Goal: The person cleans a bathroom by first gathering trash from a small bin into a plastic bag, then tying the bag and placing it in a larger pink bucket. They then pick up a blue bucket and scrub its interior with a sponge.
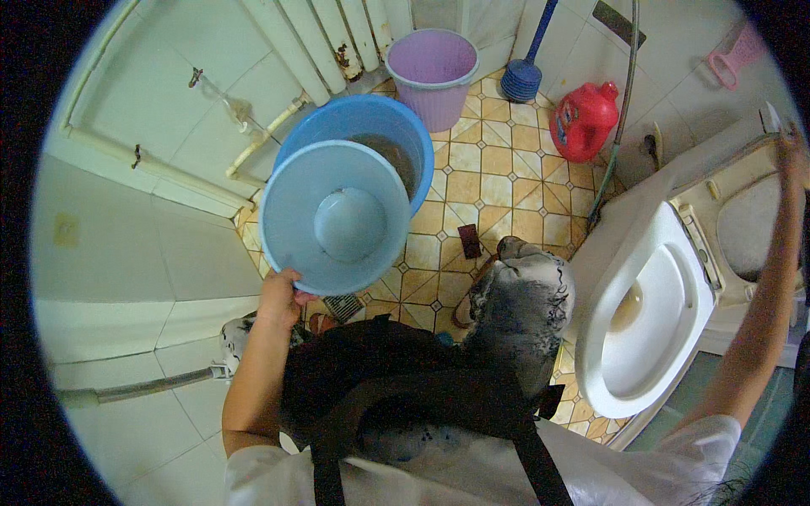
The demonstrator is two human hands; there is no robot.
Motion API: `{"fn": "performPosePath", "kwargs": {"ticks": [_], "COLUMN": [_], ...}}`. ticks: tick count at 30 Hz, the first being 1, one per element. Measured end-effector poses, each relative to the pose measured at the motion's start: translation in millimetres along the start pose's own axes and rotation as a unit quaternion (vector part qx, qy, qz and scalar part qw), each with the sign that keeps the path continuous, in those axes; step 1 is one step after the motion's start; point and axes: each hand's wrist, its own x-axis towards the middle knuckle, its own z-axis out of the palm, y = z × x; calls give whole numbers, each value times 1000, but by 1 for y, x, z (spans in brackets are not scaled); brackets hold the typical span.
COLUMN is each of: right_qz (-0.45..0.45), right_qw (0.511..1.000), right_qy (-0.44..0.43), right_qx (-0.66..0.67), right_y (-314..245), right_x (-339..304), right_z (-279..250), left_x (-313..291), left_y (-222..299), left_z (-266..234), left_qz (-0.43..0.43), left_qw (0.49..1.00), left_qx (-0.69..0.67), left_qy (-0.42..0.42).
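Observation:
My left hand (283, 295) is closed on the near rim of a light blue plastic basin (291, 202), thumb over the edge. The basin is tilted with its hollow toward me, and nothing shows in it. Behind and partly under it stands a larger, darker blue tub (337, 114) with murky brownish water (388, 156). My right arm stretches far to the right, past the toilet (607, 363) with its lid up. At the dim picture edge my right hand (790, 139) is beside a small shiny piece (769, 118) near the tank; its fingers are too unclear to read.
A purple bucket (430, 97) stands behind the tub. Farther right are a blue plunger (521, 82), a red jug (584, 122) and a hanging hose (623, 126). A dark red flat piece (469, 241) lies on the tiled floor (506, 198), and a drain grate (342, 307) is near my feet.

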Motion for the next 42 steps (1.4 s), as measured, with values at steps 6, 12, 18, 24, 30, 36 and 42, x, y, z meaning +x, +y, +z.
{"fn": "performPosePath", "kwargs": {"ticks": [6,12,18,24,30,36,42], "right_qz": [-306,-177,38,100,314,176,-36], "right_qw": [844,701,721,791,857,890,718], "right_qy": [-420,-687,-692,-598,-392,-129,-327], "right_qx": [131,-74,-7,-80,113,400,614], "right_y": [-238,-314,-316,-338,-314,-410,-497], "right_x": [-133,-380,-514,-547,-540,-339,-265], "right_z": [201,360,368,363,410,327,86], "left_x": [31,72,77,84,83,66,48], "left_y": [24,39,49,40,44,43,36], "left_z": [-15,-11,-42,-51,-55,-34,-13], "left_qz": [20,75,54,46,18,69,57], "left_qw": [999,996,994,984,997,996,995], "left_qx": [-47,-33,-41,-93,-41,-56,44], "left_qy": [5,39,90,146,65,11,-63]}}
